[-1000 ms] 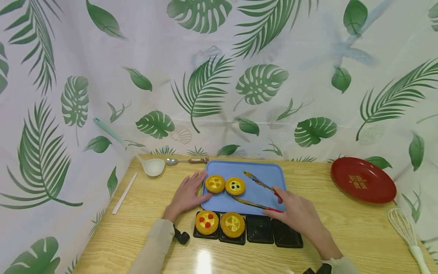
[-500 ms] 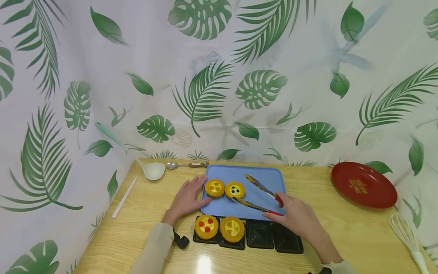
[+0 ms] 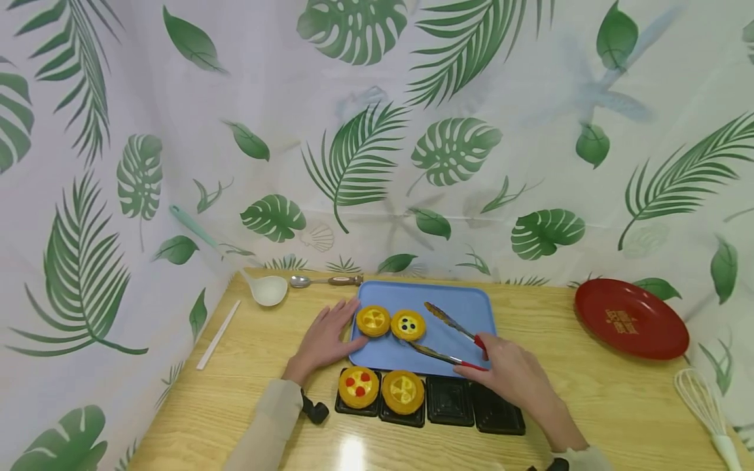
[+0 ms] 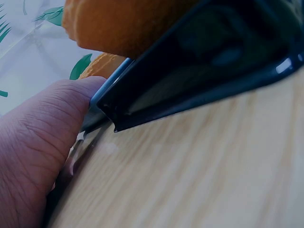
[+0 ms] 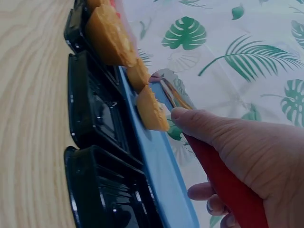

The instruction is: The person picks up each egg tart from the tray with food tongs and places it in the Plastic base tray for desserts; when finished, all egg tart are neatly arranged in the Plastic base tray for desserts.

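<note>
My right hand (image 3: 518, 373) grips the red-handled tongs (image 3: 448, 320) over the blue tray (image 3: 465, 294), their two arms spread apart. The lower tip is at the near edge of an egg tart with dark blue dots (image 3: 408, 325); the upper one lies beyond it to the right. Beside that tart sits another with yellow wedges (image 3: 374, 320). My left hand (image 3: 324, 340) rests at the tray's left edge, fingers extended and thumb near the wedge tart. In the right wrist view, my thumb presses on the red handle (image 5: 213, 175).
Several black square holders line the tray's near side; a red-dotted tart (image 3: 358, 386) and a wedge-topped tart (image 3: 403, 392) sit in the left two. A ladle (image 3: 269, 290), spoon (image 3: 300, 281) and white stick (image 3: 218, 335) lie left, a red plate (image 3: 633, 320) and whisk (image 3: 703, 405) right.
The tips of the tongs have come slightly nearer each other, the lower one now against the blue-dotted tart's near edge in view. My left hand has stayed in place; the head view shifted slightly.
</note>
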A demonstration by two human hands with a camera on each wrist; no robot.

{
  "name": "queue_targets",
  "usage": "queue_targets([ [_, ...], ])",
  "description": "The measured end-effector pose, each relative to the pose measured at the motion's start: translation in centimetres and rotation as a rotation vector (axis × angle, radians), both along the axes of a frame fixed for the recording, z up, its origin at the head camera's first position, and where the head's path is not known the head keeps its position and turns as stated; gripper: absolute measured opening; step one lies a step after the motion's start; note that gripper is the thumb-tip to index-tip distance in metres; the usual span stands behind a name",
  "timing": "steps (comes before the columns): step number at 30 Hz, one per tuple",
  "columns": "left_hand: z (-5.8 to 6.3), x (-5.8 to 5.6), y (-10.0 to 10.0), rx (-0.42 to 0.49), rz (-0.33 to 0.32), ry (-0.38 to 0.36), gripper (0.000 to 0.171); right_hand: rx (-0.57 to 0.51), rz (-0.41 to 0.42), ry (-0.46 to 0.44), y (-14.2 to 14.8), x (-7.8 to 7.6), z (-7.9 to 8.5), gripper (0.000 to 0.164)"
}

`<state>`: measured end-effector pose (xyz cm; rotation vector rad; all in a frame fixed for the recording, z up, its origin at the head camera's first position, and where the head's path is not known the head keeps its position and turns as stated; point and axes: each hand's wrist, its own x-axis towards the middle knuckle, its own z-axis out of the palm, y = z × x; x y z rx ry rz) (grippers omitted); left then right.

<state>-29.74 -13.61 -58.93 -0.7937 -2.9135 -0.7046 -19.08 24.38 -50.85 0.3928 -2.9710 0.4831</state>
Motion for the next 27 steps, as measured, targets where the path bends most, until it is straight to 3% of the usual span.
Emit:
queue_targets([
  [3, 0.0, 0.0, 0.0, -0.001, 0.006, 0.002, 0.091, 0.059, 0.011, 0.017, -0.3, -0.2, -0.1, 0.065],
  [10, 0.0, 0.0, 0.1, 0.015, -0.007, 0.001, 0.091, 0.09, 0.002, 0.031, -1.1, -0.9, -1.1, 0.073],
  [19, 0.1, 0.0, 0.3, 0.01, -0.009, -0.001, 0.091, 0.107, -0.039, -0.041, -2.0, -1.8, -2.0, 0.083],
  [27, 0.1, 0.0, 0.1, 0.019, -0.007, 0.006, 0.091, 0.076, -0.046, -0.078, -2.5, -2.3, -1.9, 0.077],
])
